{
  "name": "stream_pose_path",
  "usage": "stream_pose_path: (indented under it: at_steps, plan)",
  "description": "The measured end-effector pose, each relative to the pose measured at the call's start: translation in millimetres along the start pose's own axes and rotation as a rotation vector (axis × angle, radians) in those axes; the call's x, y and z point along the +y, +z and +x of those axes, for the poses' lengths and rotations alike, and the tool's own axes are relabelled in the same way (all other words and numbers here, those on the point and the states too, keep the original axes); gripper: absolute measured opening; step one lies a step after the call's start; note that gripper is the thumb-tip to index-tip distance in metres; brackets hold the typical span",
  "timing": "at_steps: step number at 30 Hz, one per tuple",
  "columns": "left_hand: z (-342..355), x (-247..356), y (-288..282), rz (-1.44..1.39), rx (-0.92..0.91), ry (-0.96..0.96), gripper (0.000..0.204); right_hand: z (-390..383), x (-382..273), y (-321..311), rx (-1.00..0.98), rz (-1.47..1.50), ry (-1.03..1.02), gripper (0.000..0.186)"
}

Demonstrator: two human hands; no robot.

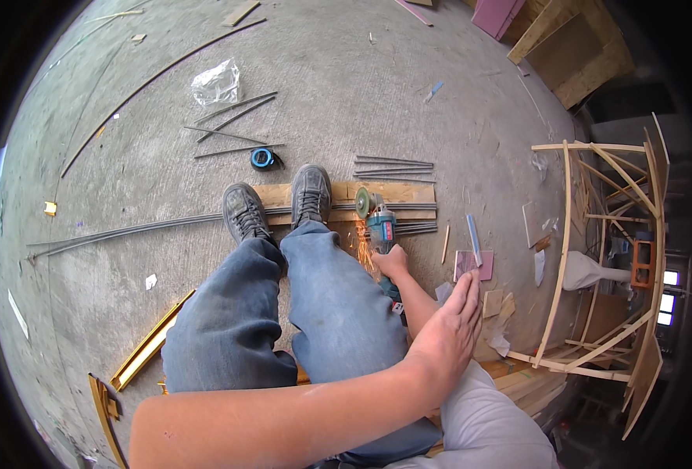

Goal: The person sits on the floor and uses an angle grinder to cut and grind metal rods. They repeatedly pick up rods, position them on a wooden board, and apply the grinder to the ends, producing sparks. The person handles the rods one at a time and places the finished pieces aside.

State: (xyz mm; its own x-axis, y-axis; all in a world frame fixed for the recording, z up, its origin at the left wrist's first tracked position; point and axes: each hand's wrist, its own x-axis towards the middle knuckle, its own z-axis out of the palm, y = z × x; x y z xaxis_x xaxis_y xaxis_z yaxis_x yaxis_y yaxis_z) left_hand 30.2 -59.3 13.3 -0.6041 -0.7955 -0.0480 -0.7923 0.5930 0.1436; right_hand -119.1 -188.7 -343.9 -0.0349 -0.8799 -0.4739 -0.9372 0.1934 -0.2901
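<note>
My right hand (393, 263) grips a teal angle grinder (381, 227) by its body. The grinder's green disc (364, 203) meets a bundle of thin grey metal rods (408, 207), and orange sparks (364, 246) spray from it back toward my legs. Under the rods lies a wooden board (424, 191). Both my shoes (311, 191) press on the rods and board. My left forearm crosses in front of my body. At its end my left hand (454, 324) is held above my right forearm, fingers stretched out and together, holding nothing.
Short cut rods (393, 166) lie beyond the board. A blue tape measure (262, 159) sits near more rods and a clear plastic bag (216, 82). To the right are a pencil (446, 244), a pink pad (486, 266) and a wooden frame (562, 258). Gold metal profile (149, 344) lies left.
</note>
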Motion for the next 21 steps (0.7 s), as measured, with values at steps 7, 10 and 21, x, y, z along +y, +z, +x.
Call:
stream_pose_path:
  at_steps: [7,10,21]
  plan:
    - [2,0,4,-0.023,0.017,-0.011,0.061,10,-6,3,-0.009,-0.02,0.003,0.055]
    - [4,1,3,-0.031,0.021,-0.009,0.061,12,-7,0,-0.023,-0.031,0.004,0.055]
    - [4,4,4,-0.044,0.012,-0.02,0.062,15,-9,7,0.039,-0.064,0.025,0.051]
